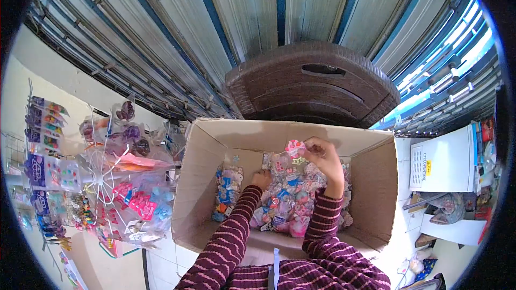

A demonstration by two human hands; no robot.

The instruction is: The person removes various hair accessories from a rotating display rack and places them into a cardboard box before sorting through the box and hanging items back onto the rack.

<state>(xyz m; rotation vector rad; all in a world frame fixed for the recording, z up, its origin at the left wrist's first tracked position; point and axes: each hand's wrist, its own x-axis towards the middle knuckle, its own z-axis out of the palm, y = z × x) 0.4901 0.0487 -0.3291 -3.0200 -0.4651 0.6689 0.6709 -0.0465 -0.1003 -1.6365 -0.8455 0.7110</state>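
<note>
Inside a large cardboard box (193, 198) lie several clear packets (285, 198) of small pink, blue and white trinkets. My right hand (327, 162) is raised above them, its thumb and fingers pinching a small pink-and-white trinket (294, 149). A yellow star-shaped piece (299, 160) shows just below that trinket. My left hand (262, 179) is down in the box with curled fingers, against the left edge of the middle packets. Whatever its fingers grip is too small to make out. Another packet (228, 190) with blue and orange pieces lies to its left.
A brown plastic chair (312, 83) stands behind the box, before a metal shutter (242, 16). On the left, a white wire rack (99, 169) carries hanging bags of accessories. A white carton (442, 159) and shelved goods are at the right.
</note>
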